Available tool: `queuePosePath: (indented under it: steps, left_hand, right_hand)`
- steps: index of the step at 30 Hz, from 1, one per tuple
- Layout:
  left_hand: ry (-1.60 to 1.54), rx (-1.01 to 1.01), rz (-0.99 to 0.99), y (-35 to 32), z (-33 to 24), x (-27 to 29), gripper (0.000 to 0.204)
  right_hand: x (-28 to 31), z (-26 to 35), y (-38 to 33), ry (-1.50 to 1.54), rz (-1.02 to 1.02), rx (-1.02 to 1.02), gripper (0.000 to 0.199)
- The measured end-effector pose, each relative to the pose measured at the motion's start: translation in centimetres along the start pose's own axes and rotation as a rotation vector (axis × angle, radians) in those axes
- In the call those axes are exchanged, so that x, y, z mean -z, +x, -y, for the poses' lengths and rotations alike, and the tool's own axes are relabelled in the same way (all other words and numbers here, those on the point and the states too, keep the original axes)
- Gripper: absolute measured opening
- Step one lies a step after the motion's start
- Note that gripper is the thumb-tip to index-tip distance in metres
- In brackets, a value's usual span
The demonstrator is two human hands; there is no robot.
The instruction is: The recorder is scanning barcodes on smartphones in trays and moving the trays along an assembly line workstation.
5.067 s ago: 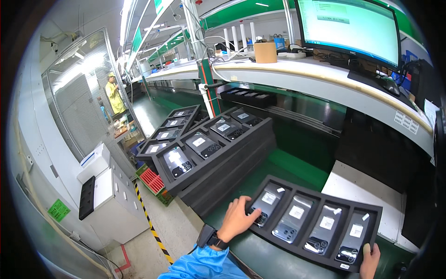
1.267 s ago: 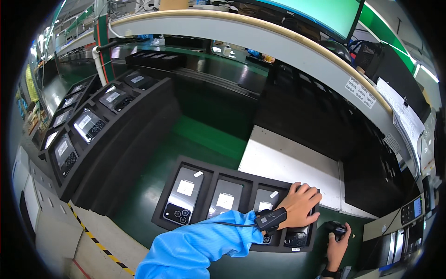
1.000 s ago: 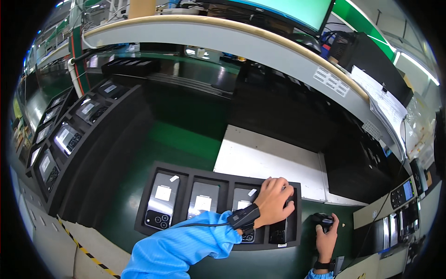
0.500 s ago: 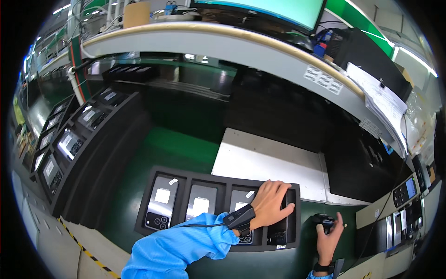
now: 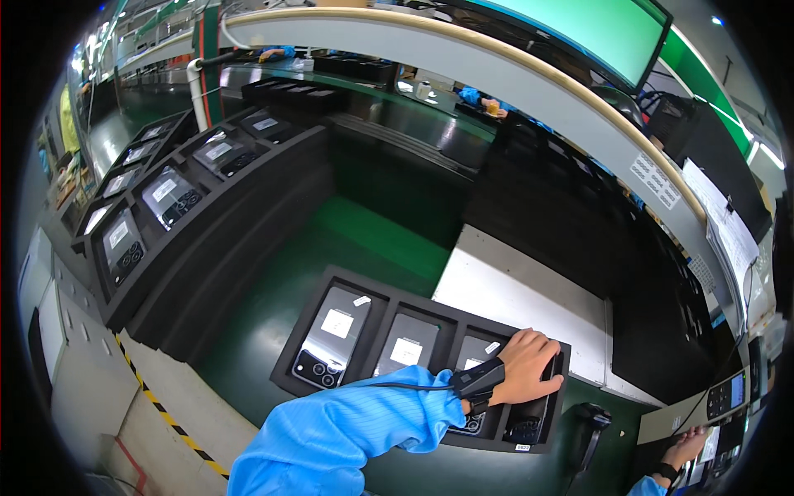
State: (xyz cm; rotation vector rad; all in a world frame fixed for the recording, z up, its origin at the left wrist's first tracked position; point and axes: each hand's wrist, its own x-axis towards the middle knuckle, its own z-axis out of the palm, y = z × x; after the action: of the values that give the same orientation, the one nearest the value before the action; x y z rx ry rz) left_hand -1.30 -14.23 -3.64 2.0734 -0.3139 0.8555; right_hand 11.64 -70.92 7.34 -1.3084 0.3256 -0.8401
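A black foam tray [image 5: 331, 279] lies on the green bench in front of me, with smartphones in its slots, backs up. The leftmost smartphone [image 5: 324, 351] shows a white label and several camera lenses. My left hand [image 5: 529, 364] rests on the tray's right end, above the rightmost smartphone [image 5: 523, 427], thumb apart from the bent fingers. Its sleeved forearm covers part of the tray. Farther right, my right hand [image 5: 685, 449] reaches to a beige device [image 5: 678, 426] with a small screen, fingertips together; what they pinch is unclear. A black handheld scanner [image 5: 592, 419] stands between tray and device.
Stacked foam trays [image 5: 248, 202] with more smartphones rise at the left. A white panel [image 5: 529, 285] lies behind my tray, with black stacks [image 5: 571, 215] beyond. An overhead shelf [image 5: 463, 54] carries a monitor [image 5: 595, 33]; papers [image 5: 719, 211] hang at its right.
My right hand has let go of the scanner and moved right to the beige device. My left hand stays on the tray's right end, its fingers more bent. The view has shifted left.
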Motion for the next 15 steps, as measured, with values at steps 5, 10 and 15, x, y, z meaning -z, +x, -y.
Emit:
queuePosePath:
  steps: [5,10,15]
  left_hand:
    - [0.021,0.024,-0.019,-0.7,0.3,0.7,0.047]
    - [-0.029,0.002,-0.048,0.0,-0.2,-0.4,0.048]
    - [-0.026,-0.006,-0.068,0.1,0.1,-0.7,0.048]
  right_hand:
    - [1.4,-2.8,5.8,-0.093,0.118,-0.062,0.043]
    - [5.7,-0.8,13.4,-0.213,-0.064,0.214,0.043]
    - [6.5,-0.3,7.5,-0.366,-0.126,0.159,0.031]
